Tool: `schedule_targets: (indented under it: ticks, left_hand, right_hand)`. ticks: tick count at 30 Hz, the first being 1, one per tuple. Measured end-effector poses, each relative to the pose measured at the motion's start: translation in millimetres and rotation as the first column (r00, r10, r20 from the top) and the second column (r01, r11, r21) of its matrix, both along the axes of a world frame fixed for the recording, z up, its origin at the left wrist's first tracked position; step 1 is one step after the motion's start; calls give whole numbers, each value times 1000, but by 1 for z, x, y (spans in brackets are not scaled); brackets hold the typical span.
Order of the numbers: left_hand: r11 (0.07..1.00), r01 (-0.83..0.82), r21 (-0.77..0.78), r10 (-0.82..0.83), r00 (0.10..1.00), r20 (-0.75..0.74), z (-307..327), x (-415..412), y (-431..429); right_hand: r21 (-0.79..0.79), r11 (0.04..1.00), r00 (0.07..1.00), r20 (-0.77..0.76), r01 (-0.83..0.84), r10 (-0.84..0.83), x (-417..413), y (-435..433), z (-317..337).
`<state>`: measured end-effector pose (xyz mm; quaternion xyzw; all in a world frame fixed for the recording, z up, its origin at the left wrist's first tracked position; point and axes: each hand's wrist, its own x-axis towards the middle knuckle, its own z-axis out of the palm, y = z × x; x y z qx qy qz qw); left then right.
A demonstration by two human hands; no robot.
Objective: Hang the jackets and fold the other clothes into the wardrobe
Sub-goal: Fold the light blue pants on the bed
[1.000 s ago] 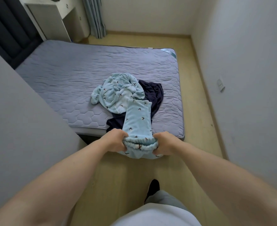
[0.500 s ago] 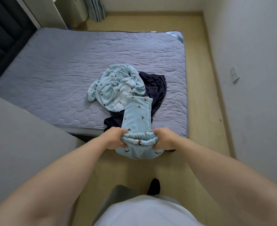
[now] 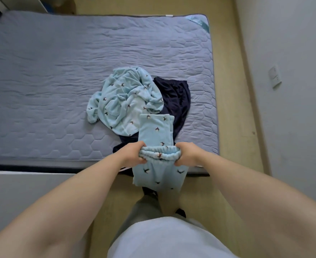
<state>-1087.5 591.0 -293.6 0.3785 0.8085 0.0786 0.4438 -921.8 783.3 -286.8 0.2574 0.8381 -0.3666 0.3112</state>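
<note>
While at mattress (image 3: 60, 75) edge, left hand (image 3: 133, 154) and right hand (image 3: 188, 154), grips tight on pale-blue trousers (image 3: 156, 132).

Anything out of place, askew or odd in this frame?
Only unsorted laundry: a light blue top lies crumpled on the mattress, overlapping a dark navy garment. The matching pants, gripped at the waistband by the left hand and right hand, hang partly off the bed edge.

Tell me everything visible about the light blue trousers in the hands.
The light blue trousers look like soft fleece with small dark bird prints. The left hand and right hand grip the gathered waistband at its ends. One part lies over the dark garment on the bed; the other hangs below.
</note>
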Motion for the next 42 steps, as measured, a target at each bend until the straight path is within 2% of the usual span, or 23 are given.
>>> schedule_targets:
  ticks: [4, 8, 12, 15, 19, 22, 24, 26, 30, 33, 38, 42]
  left_hand:
    - [999, -29, -18, 29, 999, 33, -35, -60, 35]
    - [977, -212, -25, 213, 975, 62, -88, -109, 69]
    - [933, -360, 2, 359, 931, 61, -170, -154, 105]
    - [877, -473, 80, 470, 881, 61, -241, -182, 129]
    - [884, -461, 82, 461, 887, 23, -317, -205, 147]
    - [795, -600, 91, 582, 797, 162, -350, -207, 146]
    - [725, -681, 107, 642, 723, 254, -359, -206, 145]
    - [691, -715, 111, 668, 689, 281, -361, -205, 144]
    - [666, -741, 82, 688, 653, 318, -354, -205, 147]
    - [672, -737, 68, 656, 636, 405, -348, -206, 150]
    - [760, -647, 57, 604, 736, 306, -356, -208, 164]
    - [803, -589, 83, 551, 790, 270, -373, -210, 171]
  right_hand:
    - [-20, 999, 997, 65, 46, -45, -62, 31, -28]
    - [-42, 991, 989, 87, 123, -119, -118, 70, -82]
    - [-61, 963, 964, 71, 262, -258, -171, 112, -172]
    - [-111, 923, 928, -22, 368, -372, -198, 134, -246]
    - [-119, 888, 889, -68, 444, -454, -217, 144, -324]
    - [-164, 845, 851, -53, 509, -523, -222, 142, -360]
    - [-207, 805, 814, -66, 555, -578, -225, 142, -368]
    - [-226, 787, 798, -55, 575, -599, -225, 142, -368]
    - [-269, 748, 769, -39, 606, -638, -220, 143, -359]
    - [-283, 702, 722, -46, 654, -691, -209, 145, -348]
    - [-273, 667, 686, -33, 694, -727, -200, 151, -351]
    - [-176, 753, 757, -55, 635, -651, -215, 156, -369]
